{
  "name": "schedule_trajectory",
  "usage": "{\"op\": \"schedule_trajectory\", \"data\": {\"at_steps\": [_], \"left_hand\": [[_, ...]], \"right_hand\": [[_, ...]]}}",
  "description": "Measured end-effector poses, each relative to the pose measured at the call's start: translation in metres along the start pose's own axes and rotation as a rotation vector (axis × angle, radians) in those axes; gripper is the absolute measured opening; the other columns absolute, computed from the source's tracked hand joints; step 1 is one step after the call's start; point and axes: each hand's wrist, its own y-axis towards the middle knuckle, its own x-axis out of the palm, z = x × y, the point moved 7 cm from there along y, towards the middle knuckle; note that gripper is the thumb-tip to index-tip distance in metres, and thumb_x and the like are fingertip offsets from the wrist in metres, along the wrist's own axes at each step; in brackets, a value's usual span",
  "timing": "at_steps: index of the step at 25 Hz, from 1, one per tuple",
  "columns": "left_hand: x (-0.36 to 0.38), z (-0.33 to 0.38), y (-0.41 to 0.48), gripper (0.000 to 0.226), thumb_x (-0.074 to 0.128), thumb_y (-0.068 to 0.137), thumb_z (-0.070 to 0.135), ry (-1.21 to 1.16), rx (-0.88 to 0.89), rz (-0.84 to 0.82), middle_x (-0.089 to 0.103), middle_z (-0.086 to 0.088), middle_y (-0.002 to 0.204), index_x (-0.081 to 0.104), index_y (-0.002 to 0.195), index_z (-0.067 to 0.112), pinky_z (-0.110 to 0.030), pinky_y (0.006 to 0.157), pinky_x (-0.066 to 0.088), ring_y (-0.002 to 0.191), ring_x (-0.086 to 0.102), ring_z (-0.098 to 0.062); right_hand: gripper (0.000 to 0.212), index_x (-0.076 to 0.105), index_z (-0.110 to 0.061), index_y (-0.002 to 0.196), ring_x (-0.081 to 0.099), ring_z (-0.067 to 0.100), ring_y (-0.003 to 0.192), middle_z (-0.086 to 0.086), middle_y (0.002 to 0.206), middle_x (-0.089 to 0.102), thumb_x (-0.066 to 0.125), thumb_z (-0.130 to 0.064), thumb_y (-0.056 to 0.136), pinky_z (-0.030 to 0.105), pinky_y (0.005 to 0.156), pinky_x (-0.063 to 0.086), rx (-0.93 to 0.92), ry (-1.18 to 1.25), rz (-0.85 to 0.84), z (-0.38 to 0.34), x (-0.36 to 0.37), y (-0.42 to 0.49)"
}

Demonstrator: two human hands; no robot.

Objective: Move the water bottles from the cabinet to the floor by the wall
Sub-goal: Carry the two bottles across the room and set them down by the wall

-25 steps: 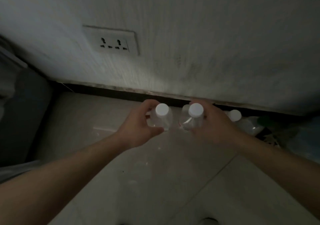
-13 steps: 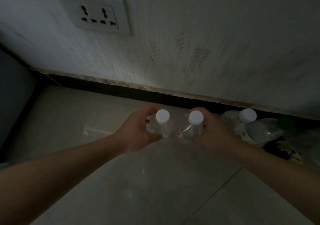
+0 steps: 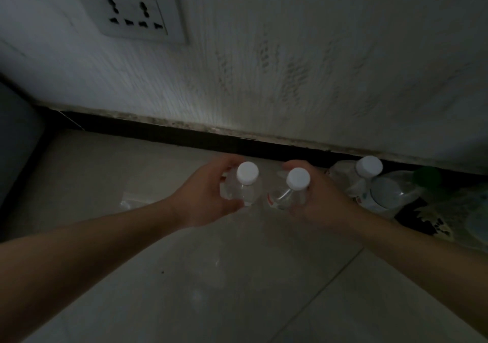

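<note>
You've got the white textured wall (image 3: 290,65) filling the top half, w/ a dark skirting strip (image 3: 184,134) along its foot where it meets the pale tiled floor (image 3: 198,290). Floor is open below and to the left of your arms; a grout line runs diagonally at lower right. At far left a dark upright edge (image 3: 18,144) closes that side off. To the right the room is tight: a clear plastic bottle w/ white cap (image 3: 368,167) stands by the skirting, a larger clear container (image 3: 390,194) sits just beside it, and a dark leaf-patterned item (image 3: 427,221) lies past those. Details there are too dim to tell.

A white double wall socket (image 3: 134,15) sits up on the wall at top left, well apart from your hands.

Your left hand (image 3: 208,197) is curled round the left clear white-capped water bottle (image 3: 247,184), thumb near side, fingers wrapped on the far side. Your right hand (image 3: 322,200) is closed round the right clear white-capped water bottle (image 3: 287,192), which shows a bit of red label. Both bottles are upright, side by side w/ a narrow gap, low over the floor just short of the skirting. Can't tell if their bases touch the tile.
</note>
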Motion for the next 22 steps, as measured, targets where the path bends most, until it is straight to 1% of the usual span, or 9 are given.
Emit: {"op": "schedule_trajectory", "data": {"at_steps": [2, 3, 7, 11, 13, 15, 17, 19, 22], "left_hand": [[0.0, 0.001, 0.0, 0.073, 0.087, 0.067, 0.023, 0.005, 0.018, -0.002, 0.058, 0.014, 0.126, 0.048, 0.128, 0.037, -0.035, 0.102, 0.049, 0.117, 0.056, -0.004], [0.0, 0.002, 0.0, 0.074, 0.087, 0.067, 0.022, 0.011, 0.021, -0.002, 0.057, 0.014, 0.126, 0.047, 0.128, 0.037, -0.034, 0.102, 0.048, 0.117, 0.055, -0.003], [-0.001, 0.003, 0.003, 0.078, 0.088, 0.065, 0.025, 0.028, 0.032, -0.003, 0.056, 0.014, 0.127, 0.046, 0.13, 0.035, -0.029, 0.103, 0.047, 0.118, 0.054, -0.002], [-0.001, 0.005, 0.004, 0.081, 0.09, 0.064, 0.027, 0.021, 0.027, -0.017, 0.053, 0.018, 0.129, 0.047, 0.132, 0.035, -0.026, 0.104, 0.045, 0.119, 0.053, 0.0], [-0.004, 0.005, 0.002, 0.084, 0.089, 0.063, 0.034, 0.014, 0.025, -0.019, 0.052, 0.018, 0.133, 0.045, 0.135, 0.035, -0.029, 0.106, 0.043, 0.122, 0.051, -0.002], [-0.011, 0.01, -0.003, 0.086, 0.086, 0.064, 0.044, 0.026, 0.015, -0.016, 0.048, 0.021, 0.136, 0.043, 0.138, 0.037, -0.025, 0.108, 0.04, 0.125, 0.047, 0.002], [-0.022, 0.023, -0.008, 0.085, 0.078, 0.065, 0.055, 0.063, 0.039, -0.008, 0.045, 0.024, 0.136, 0.042, 0.139, 0.036, -0.018, 0.107, 0.036, 0.125, 0.043, 0.009], [-0.032, 0.044, -0.012, 0.081, 0.069, 0.068, 0.063, 0.089, 0.049, -0.018, 0.042, 0.026, 0.137, 0.04, 0.14, 0.037, -0.011, 0.104, 0.031, 0.125, 0.039, 0.014], [-0.048, 0.081, -0.02, 0.075, 0.066, 0.073, 0.062, 0.089, 0.033, -0.039, 0.04, 0.026, 0.138, 0.038, 0.139, 0.04, 0.002, 0.097, 0.024, 0.123, 0.034, 0.021]], "right_hand": [[0.073, 0.041, -0.036, 0.117, 0.052, 0.01, 0.109, -0.011, 0.115, 0.052, 0.085, -0.011, 0.064, 0.037, 0.095, 0.048, 0.001, -0.005, -0.002, 0.001, -0.001, -0.001], [0.073, 0.041, -0.036, 0.118, 0.052, 0.01, 0.11, -0.012, 0.115, 0.052, 0.085, -0.011, 0.064, 0.037, 0.096, 0.048, 0.004, -0.007, -0.002, 0.002, -0.001, -0.001], [0.08, 0.04, -0.036, 0.122, 0.05, 0.008, 0.113, -0.019, 0.117, 0.049, 0.089, -0.017, 0.061, 0.033, 0.097, 0.046, 0.011, -0.004, 0.007, 0.004, -0.004, -0.002], [0.089, 0.039, -0.041, 0.128, 0.048, 0.006, 0.121, -0.018, 0.128, 0.048, 0.087, -0.035, 0.054, 0.031, 0.101, 0.043, 0.021, 0.039, 0.008, 0.005, -0.009, -0.005], [0.102, 0.036, -0.036, 0.137, 0.045, 0.006, 0.126, -0.016, 0.138, 0.044, 0.088, -0.044, 0.049, 0.029, 0.103, 0.041, 0.058, 0.051, -0.001, 0.007, -0.014, -0.008], [0.111, 0.034, -0.036, 0.14, 0.043, 0.003, 0.129, -0.018, 0.143, 0.04, 0.083, -0.056, 0.043, 0.028, 0.105, 0.04, 0.083, 0.071, -0.015, 0.003, -0.021, -0.013], [0.11, 0.032, -0.037, 0.141, 0.04, 0.002, 0.132, -0.018, 0.146, 0.038, 0.087, -0.052, 0.047, 0.031, 0.109, 0.039, 0.09, 0.079, -0.057, -0.006, -0.029, -0.018], [0.106, 0.03, -0.035, 0.143, 0.038, 0.003, 0.133, -0.016, 0.146, 0.036, 0.091, -0.037, 0.056, 0.032, 0.111, 0.037, 0.091, 0.036, -0.11, -0.019, -0.038, -0.024], [0.103, 0.029, -0.035, 0.144, 0.037, -0.001, 0.132, -0.017, 0.146, 0.036, 0.09, -0.034, 0.061, 0.027, 0.112, 0.034, 0.108, 0.024, -0.16, -0.047, -0.057, -0.036]]}}
